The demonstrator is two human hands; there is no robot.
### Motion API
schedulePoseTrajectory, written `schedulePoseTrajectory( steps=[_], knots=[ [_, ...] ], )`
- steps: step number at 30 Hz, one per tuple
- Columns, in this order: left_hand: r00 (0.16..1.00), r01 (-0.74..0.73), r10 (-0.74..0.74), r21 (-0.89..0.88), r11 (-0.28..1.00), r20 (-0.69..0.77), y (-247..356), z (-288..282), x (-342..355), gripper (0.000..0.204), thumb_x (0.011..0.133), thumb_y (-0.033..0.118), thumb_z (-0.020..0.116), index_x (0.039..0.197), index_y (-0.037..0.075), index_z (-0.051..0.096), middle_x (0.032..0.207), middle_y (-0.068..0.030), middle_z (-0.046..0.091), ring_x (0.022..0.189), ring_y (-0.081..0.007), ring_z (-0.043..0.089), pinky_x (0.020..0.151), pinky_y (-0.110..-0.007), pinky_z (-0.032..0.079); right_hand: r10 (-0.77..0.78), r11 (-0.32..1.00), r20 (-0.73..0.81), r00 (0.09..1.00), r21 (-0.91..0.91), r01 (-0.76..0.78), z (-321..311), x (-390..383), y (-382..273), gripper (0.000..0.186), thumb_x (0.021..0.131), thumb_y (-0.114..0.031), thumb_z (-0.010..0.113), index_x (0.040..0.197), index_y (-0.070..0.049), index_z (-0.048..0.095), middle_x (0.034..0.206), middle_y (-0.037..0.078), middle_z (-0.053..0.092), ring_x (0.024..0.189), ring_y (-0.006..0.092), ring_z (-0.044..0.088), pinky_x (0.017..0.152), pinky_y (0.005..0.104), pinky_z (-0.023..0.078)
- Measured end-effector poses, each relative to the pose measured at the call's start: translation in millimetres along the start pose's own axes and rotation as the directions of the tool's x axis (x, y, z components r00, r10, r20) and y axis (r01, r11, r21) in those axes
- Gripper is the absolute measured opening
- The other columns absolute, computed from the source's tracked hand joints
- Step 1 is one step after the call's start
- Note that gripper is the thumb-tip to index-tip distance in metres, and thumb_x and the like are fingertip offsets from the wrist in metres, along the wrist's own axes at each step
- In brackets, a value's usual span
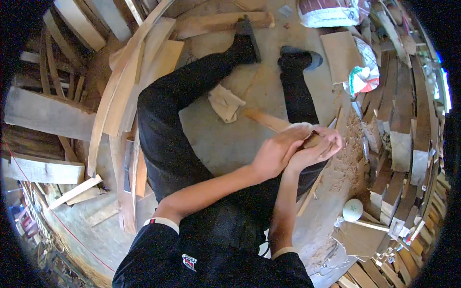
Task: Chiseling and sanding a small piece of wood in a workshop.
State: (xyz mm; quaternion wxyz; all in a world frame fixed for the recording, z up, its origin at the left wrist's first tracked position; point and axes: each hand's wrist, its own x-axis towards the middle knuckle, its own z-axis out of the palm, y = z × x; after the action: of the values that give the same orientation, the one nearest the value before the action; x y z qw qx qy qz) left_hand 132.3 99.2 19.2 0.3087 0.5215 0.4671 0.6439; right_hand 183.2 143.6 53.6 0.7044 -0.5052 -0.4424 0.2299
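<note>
A light-brown wooden strip [264, 119] slants out from between my two hands, its far end over the floor between my legs. My left hand [274, 154] is closed around it. Close against it on the right, my right hand [319, 150] has its fingers curled over the near end. A patch of brown wood shows between the hands, in line with the strip; its end is hidden by my fingers. Beyond the strip, a crumpled beige cloth or paper piece [225, 103] lies on the floor.
Long planks [127, 86] lean at my left, and a stack of cut timber [401, 129] stands at the right. Sawdust [343, 165] covers the floor beside my right leg. A pale round ball-like thing [353, 210] and a white sack [331, 13] lie at right.
</note>
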Motion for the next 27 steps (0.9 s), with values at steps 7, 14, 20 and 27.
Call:
schedulePoseTrajectory(
  steps=[7,14,20,27],
  knots=[
    [0.914,0.384,-0.397,0.133,0.914,0.088,-117,-32,-26,0.038,0.097,0.03,0.047,0.116,-0.001,0.06,0.115,-0.0214,0.061,0.111,-0.0335,0.059,0.094,-0.037,0.046,0.043,0.987,0.056,0.998,0.151,-0.051,-10,-7,16,0.04,0.1,-0.041,0.038,0.08,-0.007,0.046,0.083,0.009,0.052,0.084,0.0235,0.053,0.088,0.0403,0.044],
    [0.953,0.267,-0.251,-0.078,0.961,0.167,-30,-3,-10,0.035,0.097,0.023,0.046,0.123,0.002,0.059,0.128,-0.0185,0.056,0.122,-0.0292,0.052,0.101,-0.034,0.039,0.041,0.999,0.049,0.998,0.021,-0.042,-12,-3,12,0.046,0.1,-0.043,0.033,0.093,-0.001,0.049,0.094,0.014,0.057,0.088,0.0227,0.055,0.089,0.0371,0.042],
    [0.918,0.388,-0.391,-0.06,0.92,-0.062,-145,-43,-27,0.044,0.1,0.032,0.042,0.125,-0.002,0.055,0.119,-0.0141,0.063,0.111,-0.0199,0.056,0.098,-0.032,0.04,0.047,0.982,0.146,0.988,0.175,-0.073,-1,-19,20,0.037,0.1,-0.034,0.033,0.097,-0.001,0.048,0.097,0.015,0.059,0.092,0.0242,0.057,0.088,0.0351,0.041],
    [0.867,0.454,-0.393,-0.159,0.877,0.307,-58,-7,-7,0.045,0.102,0.032,0.039,0.13,0.0,0.051,0.134,-0.0138,0.052,0.127,-0.0159,0.044,0.107,-0.029,0.029,0.173,0.981,0.252,0.952,0.046,-0.19,-23,-13,55,0.03,0.099,-0.024,0.038,0.115,0.0,0.049,0.112,0.014,0.057,0.108,0.0229,0.052,0.099,0.0359,0.035]
  ],
)
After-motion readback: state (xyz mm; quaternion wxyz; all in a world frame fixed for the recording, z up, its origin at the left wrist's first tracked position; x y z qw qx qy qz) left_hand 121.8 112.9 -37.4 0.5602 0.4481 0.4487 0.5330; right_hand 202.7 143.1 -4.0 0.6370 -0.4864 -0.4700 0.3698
